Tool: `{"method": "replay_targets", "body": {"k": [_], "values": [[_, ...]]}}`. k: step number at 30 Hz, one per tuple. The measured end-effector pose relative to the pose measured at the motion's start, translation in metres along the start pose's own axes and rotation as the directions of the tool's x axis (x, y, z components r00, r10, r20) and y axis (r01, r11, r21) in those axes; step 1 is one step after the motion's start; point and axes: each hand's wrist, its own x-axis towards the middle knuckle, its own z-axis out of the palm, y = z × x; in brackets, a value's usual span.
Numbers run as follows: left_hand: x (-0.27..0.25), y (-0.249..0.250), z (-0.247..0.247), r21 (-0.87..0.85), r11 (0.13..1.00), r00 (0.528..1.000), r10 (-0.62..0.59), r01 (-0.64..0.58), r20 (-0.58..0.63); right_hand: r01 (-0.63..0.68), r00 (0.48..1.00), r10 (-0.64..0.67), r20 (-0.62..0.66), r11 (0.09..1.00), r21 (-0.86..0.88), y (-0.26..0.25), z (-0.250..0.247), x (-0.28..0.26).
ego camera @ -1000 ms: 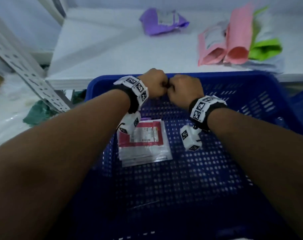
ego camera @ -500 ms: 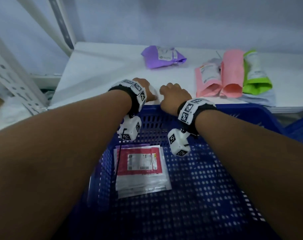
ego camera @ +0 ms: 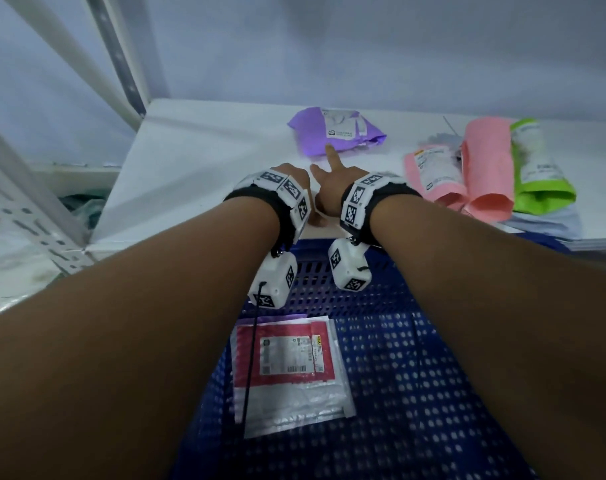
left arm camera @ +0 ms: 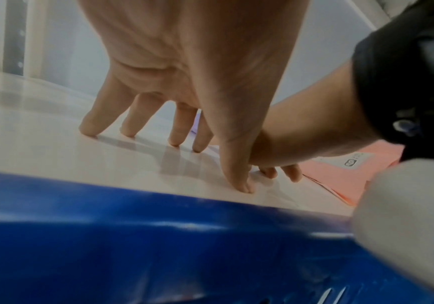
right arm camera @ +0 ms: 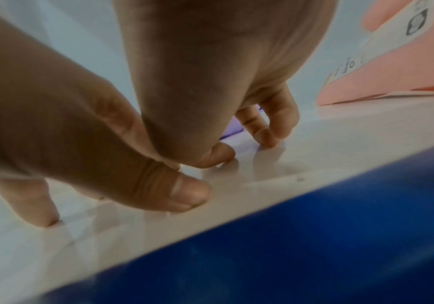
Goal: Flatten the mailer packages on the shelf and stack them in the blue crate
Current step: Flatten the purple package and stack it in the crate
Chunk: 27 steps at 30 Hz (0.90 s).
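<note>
Left hand [left arm camera: 184,67] on white shelf [ego camera: 197,161] near edge, fingers straight and spread, tips pressing surface, holding nothing. Right hand [ego camera: 329,188] just beside it, touching; index pointing far toward purple mailer [ego camera: 332,133], other fingers part-curled, tips on shelf, nothing held. Pink mailers [ego camera: 468,168] and green mailer [ego camera: 540,168] far right. Blue crate [ego camera: 433,393] near, flattened mailer stack [ego camera: 287,372] inside.

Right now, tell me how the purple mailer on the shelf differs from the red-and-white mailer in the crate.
The purple mailer lies crumpled and puffy on the white shelf; the red-and-white mailer lies flat in the blue crate. The purple one sits alone, the red-and-white one tops a small stack. Both carry a white shipping label facing up.
</note>
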Motion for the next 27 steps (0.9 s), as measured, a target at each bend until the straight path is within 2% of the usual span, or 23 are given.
{"method": "replay_targets", "body": {"k": [4, 7, 12, 16, 19, 22, 24, 27], "values": [[0.002, 0.002, 0.0, -0.018, 1.0, 1.0, -0.018, 0.018, 0.016, 0.037, 0.998, -0.041, -0.038, 0.994, -0.105, 0.003, 0.009, 0.018], [0.003, 0.003, 0.001, -0.014, 0.999, 0.999, -0.033, 0.033, 0.017, 0.02, 0.999, -0.024, -0.03, 0.989, -0.145, -0.001, 0.011, 0.026], [-0.003, 0.003, 0.0, -0.03, 0.999, 0.999, -0.033, 0.034, 0.021, -0.038, 0.998, 0.042, -0.048, 0.996, 0.082, -0.005, 0.011, 0.03], [-0.005, 0.002, 0.002, -0.115, 0.993, 0.999, -0.043, 0.04, -0.02, 0.005, 0.994, 0.003, -0.106, 0.997, 0.073, -0.003, 0.018, 0.02], [-0.015, -0.002, 0.002, -0.161, 0.987, 0.997, -0.01, -0.003, -0.077, 0.048, 0.985, -0.049, -0.162, 0.999, -0.013, 0.0, 0.022, 0.002], [-0.031, -0.004, 0.0, -0.241, 0.97, 0.998, 0.021, -0.034, -0.056, 0.131, 0.971, -0.139, -0.195, 0.99, -0.052, -0.004, 0.026, -0.025], [-0.033, -0.01, 0.003, -0.348, 0.936, 0.995, -0.087, 0.063, -0.054, 0.169, 0.962, -0.178, -0.206, 0.984, -0.062, -0.01, 0.03, -0.038], [-0.034, -0.027, 0.007, -0.578, 0.791, 0.94, -0.321, 0.198, -0.118, 0.22, 0.952, -0.221, -0.212, 0.975, -0.025, -0.023, 0.031, -0.056]]}}
